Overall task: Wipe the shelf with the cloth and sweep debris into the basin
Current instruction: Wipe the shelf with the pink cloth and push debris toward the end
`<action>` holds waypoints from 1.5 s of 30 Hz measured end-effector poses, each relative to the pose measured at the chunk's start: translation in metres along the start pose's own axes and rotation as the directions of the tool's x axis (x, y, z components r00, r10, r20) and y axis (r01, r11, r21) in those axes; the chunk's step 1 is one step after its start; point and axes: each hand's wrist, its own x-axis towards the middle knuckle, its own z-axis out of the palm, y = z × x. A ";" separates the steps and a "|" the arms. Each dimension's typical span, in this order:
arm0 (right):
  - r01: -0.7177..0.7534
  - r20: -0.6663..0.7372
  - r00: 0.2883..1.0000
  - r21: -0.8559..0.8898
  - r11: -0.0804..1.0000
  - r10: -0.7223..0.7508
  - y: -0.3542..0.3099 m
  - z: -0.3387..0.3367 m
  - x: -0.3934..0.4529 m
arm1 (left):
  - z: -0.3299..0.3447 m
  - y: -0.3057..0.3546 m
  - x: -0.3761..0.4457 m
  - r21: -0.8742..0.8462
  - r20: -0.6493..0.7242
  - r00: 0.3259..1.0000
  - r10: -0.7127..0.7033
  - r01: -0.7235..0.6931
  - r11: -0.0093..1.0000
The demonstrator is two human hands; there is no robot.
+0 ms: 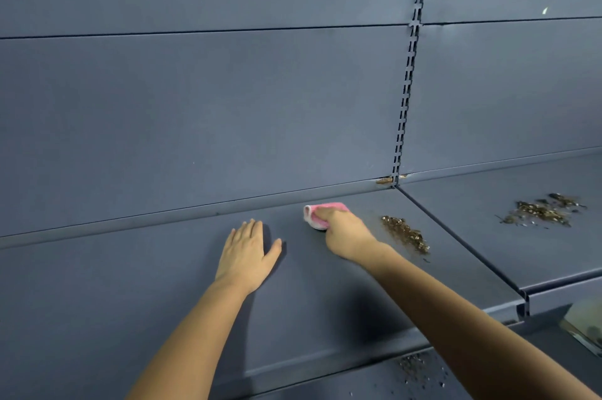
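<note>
A dark blue-grey metal shelf (130,285) runs across the view. My right hand (345,235) grips a folded pink cloth (317,215) and presses it on the shelf near the back. A strip of brown debris (405,233) lies just right of that hand. My left hand (247,253) rests flat on the shelf with straight fingers, to the left of the cloth. No basin is in view.
The neighbouring shelf section (488,236) on the right carries a second debris pile (542,212). A slotted upright (408,74) divides the back panels, with crumbs at its foot (386,180). Specks lie on the lower shelf (420,370). A pale object (586,324) shows at the right edge.
</note>
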 end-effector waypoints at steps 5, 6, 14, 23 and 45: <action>-0.031 0.186 0.980 -0.181 0.983 0.065 -0.036 0.020 0.007 | 0.000 -0.001 0.000 0.017 0.009 1.000 0.005 -0.005 1.000; -0.102 0.196 0.970 -0.225 0.969 0.147 -0.036 0.017 0.013 | 0.000 -0.001 0.000 0.011 0.012 1.000 0.007 -0.008 1.000; -0.262 0.017 0.965 -0.011 0.965 0.262 0.019 -0.014 -0.023 | 0.000 -0.004 0.000 0.002 0.025 0.998 0.059 -0.059 0.998; -0.156 0.134 0.977 -0.078 0.985 0.166 -0.039 0.016 -0.017 | 0.000 -0.004 0.000 0.028 0.009 0.994 0.113 -0.113 0.993; 0.033 0.104 0.994 -0.048 0.998 -0.027 -0.046 0.003 -0.063 | -0.007 0.023 0.009 0.040 -0.008 0.999 0.054 -0.053 0.998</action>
